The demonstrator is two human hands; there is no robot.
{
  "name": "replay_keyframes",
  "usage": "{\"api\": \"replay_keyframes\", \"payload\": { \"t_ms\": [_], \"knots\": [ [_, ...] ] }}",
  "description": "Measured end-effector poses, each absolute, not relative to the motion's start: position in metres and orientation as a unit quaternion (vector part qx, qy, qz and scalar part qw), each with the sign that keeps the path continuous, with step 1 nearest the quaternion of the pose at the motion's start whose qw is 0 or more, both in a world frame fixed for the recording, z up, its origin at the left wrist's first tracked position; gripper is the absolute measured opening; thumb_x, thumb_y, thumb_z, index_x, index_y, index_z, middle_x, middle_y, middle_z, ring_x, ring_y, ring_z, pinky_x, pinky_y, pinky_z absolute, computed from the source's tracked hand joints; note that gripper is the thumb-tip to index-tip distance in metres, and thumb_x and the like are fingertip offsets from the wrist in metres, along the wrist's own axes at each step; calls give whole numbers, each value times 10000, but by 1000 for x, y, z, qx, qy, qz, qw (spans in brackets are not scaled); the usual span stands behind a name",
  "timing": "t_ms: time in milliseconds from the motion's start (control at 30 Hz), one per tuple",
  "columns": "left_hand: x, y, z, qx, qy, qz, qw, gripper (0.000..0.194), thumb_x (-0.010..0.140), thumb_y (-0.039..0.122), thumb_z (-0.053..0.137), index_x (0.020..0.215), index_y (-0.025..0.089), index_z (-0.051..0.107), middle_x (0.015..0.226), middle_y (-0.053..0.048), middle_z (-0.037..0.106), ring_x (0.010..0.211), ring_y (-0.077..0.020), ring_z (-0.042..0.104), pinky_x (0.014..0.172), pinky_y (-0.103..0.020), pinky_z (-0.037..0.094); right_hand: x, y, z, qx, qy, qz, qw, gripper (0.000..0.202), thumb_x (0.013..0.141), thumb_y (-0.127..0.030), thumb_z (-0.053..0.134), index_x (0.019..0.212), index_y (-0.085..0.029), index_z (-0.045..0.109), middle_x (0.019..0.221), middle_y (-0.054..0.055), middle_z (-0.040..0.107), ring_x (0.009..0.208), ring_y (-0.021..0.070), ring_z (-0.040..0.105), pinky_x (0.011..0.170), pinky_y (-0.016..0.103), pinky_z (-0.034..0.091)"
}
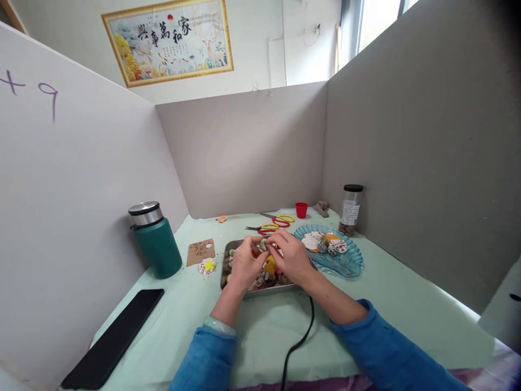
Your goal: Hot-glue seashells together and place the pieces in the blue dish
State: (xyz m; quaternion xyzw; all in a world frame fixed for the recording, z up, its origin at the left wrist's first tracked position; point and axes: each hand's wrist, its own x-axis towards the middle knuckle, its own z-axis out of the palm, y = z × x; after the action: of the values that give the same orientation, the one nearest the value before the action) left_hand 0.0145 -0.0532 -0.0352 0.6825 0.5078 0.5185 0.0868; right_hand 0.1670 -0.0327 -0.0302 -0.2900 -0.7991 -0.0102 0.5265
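Note:
A small greenish rounded shell [263, 245] is pinched between the fingertips of my left hand [247, 260] and my right hand [290, 256]. Both hands are closed on it, held over a metal tray [268, 292]. In the tray, partly hidden by my hands, lie a yellow star-shaped piece [270, 264] and many small shells and bits. Left of the tray, a speckled shell [202, 270] with a yellow star on it rests on the cloth near a brown card [195, 255] with dark crumbs.
A blue shell-shaped dish [344, 267] with shells stands to the right. Behind are scissors [280, 221], a red cup [301, 210] and a lidded jar [350, 209]. A green bottle [158, 247] and a black flat object [118, 336] are at left. A black cable [299, 343] crosses the front.

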Motion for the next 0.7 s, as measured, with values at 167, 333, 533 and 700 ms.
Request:
{"api": "replay_keyframes", "payload": {
  "t_ms": [167, 333, 533, 700],
  "knots": [
    [14, -53, -34, 684, 492, 522, 134, 321, 721, 225, 665, 1010, 190, 530, 730, 10, 652, 601, -129, 614, 599, -246, 459, 166, -30, -32, -305, -788, 29, 534, 106, 865, -163, 488, 829, -199, 580, 832, 56, 594, 750, 181, 558, 688, 294, 443],
    [14, -55, -30, 681, 474, 531, 173, 359, 726, 265, 682, 1040, 188, 528, 1006, -53, 657, 615, -101, 609, 611, -248, 483, 166, -22, -32, -312, -742, 160, 571, 78, 834, -181, 498, 772, -197, 543, 762, 20, 575, 683, 158, 536, 637, 273, 428],
    [10, -50, -34, 649, 461, 549, 254, 371, 749, 358, 682, 1056, 183, 570, 861, -30, 672, 619, -124, 620, 602, -256, 502, 166, -19, -32, -279, -707, 283, 585, 81, 845, -257, 514, 812, -193, 551, 747, 3, 576, 663, 145, 527, 617, 262, 427],
    [10, -51, -35, 637, 430, 554, 320, 415, 733, 384, 697, 1071, 168, 591, 636, 16, 626, 609, -144, 623, 622, -270, 511, 167, -19, -34, -259, -723, 267, 582, 76, 861, -250, 514, 834, -195, 559, 785, 9, 574, 705, 146, 537, 662, 270, 438]
  ]
}}
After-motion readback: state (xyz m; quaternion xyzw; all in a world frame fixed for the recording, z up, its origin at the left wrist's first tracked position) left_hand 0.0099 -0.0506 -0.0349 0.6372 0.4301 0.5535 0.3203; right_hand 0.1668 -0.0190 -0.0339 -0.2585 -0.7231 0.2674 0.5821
